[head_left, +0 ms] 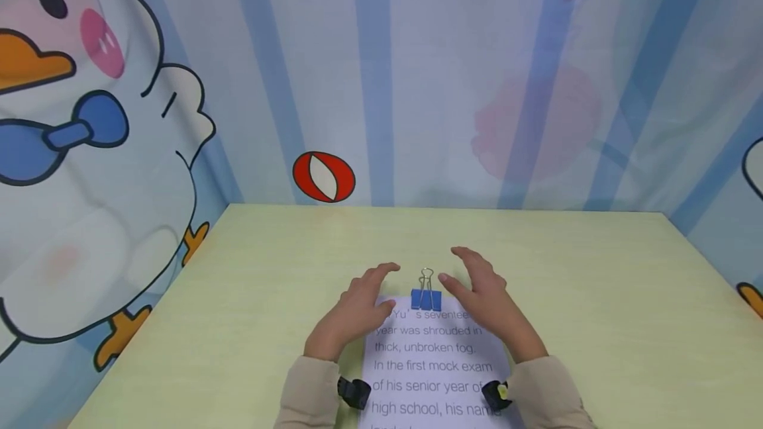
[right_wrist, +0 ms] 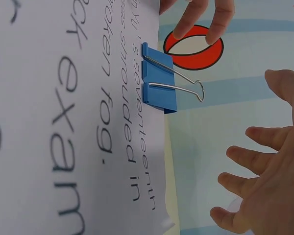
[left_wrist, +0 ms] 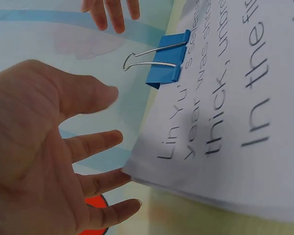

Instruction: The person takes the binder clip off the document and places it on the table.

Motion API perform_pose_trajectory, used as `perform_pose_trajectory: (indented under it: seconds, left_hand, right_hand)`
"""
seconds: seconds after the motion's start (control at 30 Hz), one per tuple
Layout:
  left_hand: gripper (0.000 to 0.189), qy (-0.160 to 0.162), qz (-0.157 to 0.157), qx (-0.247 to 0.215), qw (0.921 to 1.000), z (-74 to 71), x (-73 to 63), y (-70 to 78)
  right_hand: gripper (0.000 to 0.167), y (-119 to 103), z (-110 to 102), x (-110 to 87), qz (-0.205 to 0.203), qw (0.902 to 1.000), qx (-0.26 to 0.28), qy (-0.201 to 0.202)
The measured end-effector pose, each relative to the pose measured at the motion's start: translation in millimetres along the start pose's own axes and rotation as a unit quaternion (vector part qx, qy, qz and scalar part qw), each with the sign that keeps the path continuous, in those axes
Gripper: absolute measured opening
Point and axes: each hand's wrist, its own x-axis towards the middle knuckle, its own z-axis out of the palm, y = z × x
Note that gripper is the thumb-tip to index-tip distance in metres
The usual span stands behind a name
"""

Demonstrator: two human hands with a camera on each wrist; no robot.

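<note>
A blue binder clip point(head_left: 426, 300) with silver wire handles grips the top edge of a stack of printed paper point(head_left: 435, 376). My left hand point(head_left: 360, 306) hovers around the stack's top left corner, fingers spread and holding nothing. On the other side, my right hand point(head_left: 485, 296) is raised beside the clip, its thumb pointing toward the wire handles but apart from them in the right wrist view. Both handles point(right_wrist: 186, 88) stick out past the paper's edge. Part of the first printed line is hidden behind my hands in the head view.
The paper lies on a pale yellow table point(head_left: 268, 270). Behind it hangs a striped blue backdrop point(head_left: 417, 85) printed with a red and white ball point(head_left: 324, 177) and a large white duck point(head_left: 89, 237). Black wrist straps point(head_left: 354, 392) sit at both sleeves.
</note>
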Motion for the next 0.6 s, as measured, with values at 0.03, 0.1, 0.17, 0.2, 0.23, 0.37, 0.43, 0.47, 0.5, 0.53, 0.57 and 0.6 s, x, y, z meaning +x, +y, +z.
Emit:
perform_pose_trajectory:
  seconds: [0.03,0.1,0.17,0.2,0.23,0.37,0.43,0.47,0.5,0.53,0.57,0.6]
  left_hand:
    - [0.058,-0.004,0.0,-0.002,1.0,1.0,0.2,-0.4]
    - [0.059,-0.012,0.001,-0.008,0.9999,3.4,1.0,-1.5]
    - [0.06,-0.016,0.002,-0.006,0.9999,5.9,1.9,-2.5]
    - [0.059,-0.016,0.006,-0.004,0.9998,7.1,2.6,-2.9]
    - [0.058,-0.016,0.01,0.0,0.9998,8.2,2.6,-3.8]
    - [0.052,-0.013,0.02,0.02,0.9995,11.6,3.6,-5.8]
    - [0.048,-0.011,0.026,0.033,0.9991,13.0,4.3,-5.9]
    - [0.047,-0.011,0.028,0.039,0.9988,13.4,4.6,-5.7]
    - [0.046,-0.011,0.03,0.045,0.9985,13.8,4.6,-5.4]
    - [0.045,-0.011,0.031,0.051,0.9982,14.2,4.5,-5.1]
    - [0.045,-0.012,0.031,0.055,0.9979,14.5,4.3,-4.6]
    - [0.044,-0.013,0.032,0.059,0.9977,14.9,4.1,-4.4]
  right_hand:
    - [0.065,-0.3,1.2,0.1,0.002,1.0,0.004,-0.003]
    - [0.065,-0.1,3.2,0.1,0.006,0.9999,0.011,-0.008]
    - [0.065,0.2,4.6,0.0,0.008,0.9998,0.015,-0.011]
    - [0.065,0.5,4.9,0.1,0.009,0.9998,0.016,-0.013]
    - [0.065,-0.1,5.6,-0.5,0.01,0.9997,0.018,-0.014]
    - [0.065,-2.3,7.4,-2.0,0.019,0.9993,0.025,-0.021]
    - [0.065,-2.5,8.6,-1.6,0.02,0.999,0.032,-0.023]
    - [0.065,-2.2,9.4,-1.1,0.02,0.9989,0.035,-0.024]
    - [0.065,-1.8,10.4,-0.6,0.02,0.9987,0.039,-0.025]
    - [0.064,-1.1,11.4,0.0,0.021,0.9986,0.042,-0.025]
    - [0.064,-0.6,12.4,0.4,0.021,0.9984,0.045,-0.026]
    - [0.064,0.5,13.5,0.9,0.021,0.9983,0.048,-0.027]
